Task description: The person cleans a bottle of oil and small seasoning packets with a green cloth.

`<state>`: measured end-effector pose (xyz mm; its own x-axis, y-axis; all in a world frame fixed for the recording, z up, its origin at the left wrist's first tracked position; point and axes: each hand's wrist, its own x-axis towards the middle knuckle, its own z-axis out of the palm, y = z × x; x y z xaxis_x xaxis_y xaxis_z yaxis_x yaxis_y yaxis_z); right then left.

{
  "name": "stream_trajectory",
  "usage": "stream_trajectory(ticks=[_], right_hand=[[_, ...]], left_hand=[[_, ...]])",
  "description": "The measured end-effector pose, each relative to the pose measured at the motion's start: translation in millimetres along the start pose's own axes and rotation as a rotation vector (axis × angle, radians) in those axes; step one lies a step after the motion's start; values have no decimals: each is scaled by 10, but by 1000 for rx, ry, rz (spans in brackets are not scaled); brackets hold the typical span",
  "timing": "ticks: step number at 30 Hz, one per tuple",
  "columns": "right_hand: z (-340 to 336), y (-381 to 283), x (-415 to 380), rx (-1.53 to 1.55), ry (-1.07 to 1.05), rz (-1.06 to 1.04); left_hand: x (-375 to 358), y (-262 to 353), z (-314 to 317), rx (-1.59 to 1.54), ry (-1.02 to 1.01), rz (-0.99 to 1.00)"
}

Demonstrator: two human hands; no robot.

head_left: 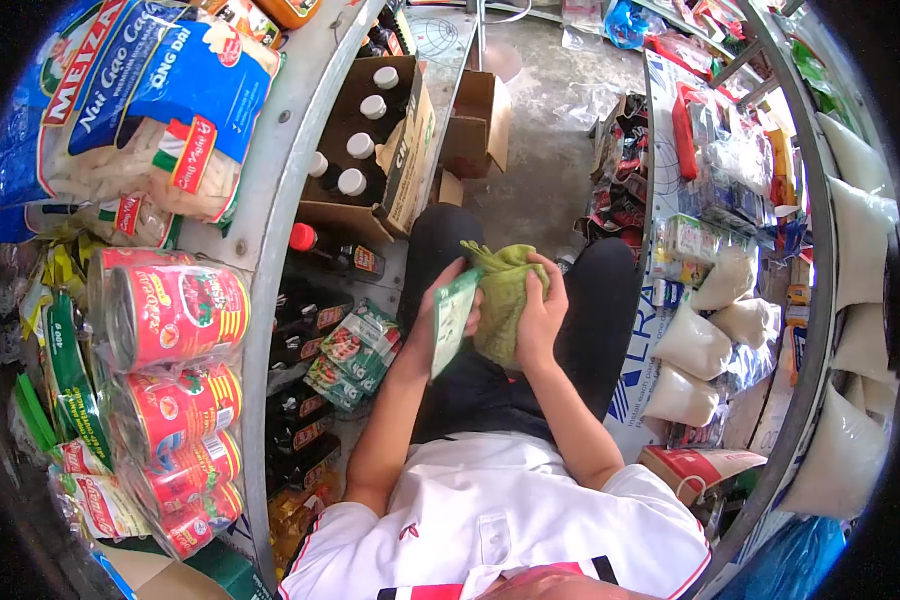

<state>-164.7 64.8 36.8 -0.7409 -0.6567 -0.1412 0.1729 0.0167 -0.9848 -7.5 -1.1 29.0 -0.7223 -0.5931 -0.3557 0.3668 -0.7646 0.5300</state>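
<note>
My left hand [448, 310] is closed around a flat green and white packet [454, 322], which stands nearly upright with its printed face turned to the left. In my right hand [543, 312] is a crumpled olive-green cloth [503, 300], held between thumb and fingers above my lap. The cloth lies beside the packet, close to the fingers of my left hand. Several similar green packets [355, 355] lie on the low shelf at my left, next to dark bottles [305, 335].
An open carton [402, 165] of white-capped bottles stands ahead on the left, with an empty-looking box [475, 125] beyond it. Metal shelf edges curve along both sides. Red cans [180, 315] stack at the left; bags of white grains [692, 342] sit at the right.
</note>
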Motion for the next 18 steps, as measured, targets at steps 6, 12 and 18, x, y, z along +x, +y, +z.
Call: stream_trajectory(ticks=[6, 12, 18], right_hand=[[75, -240, 17, 16, -107, -41], [214, -669, -37, -324, -284, -532], [288, -1226, -233, -522, -839, -471]], left_hand=[[-262, 172, 275, 441, 24, -204], [-338, 12, 185, 730, 447, 502], [-716, 175, 391, 655, 625, 794]])
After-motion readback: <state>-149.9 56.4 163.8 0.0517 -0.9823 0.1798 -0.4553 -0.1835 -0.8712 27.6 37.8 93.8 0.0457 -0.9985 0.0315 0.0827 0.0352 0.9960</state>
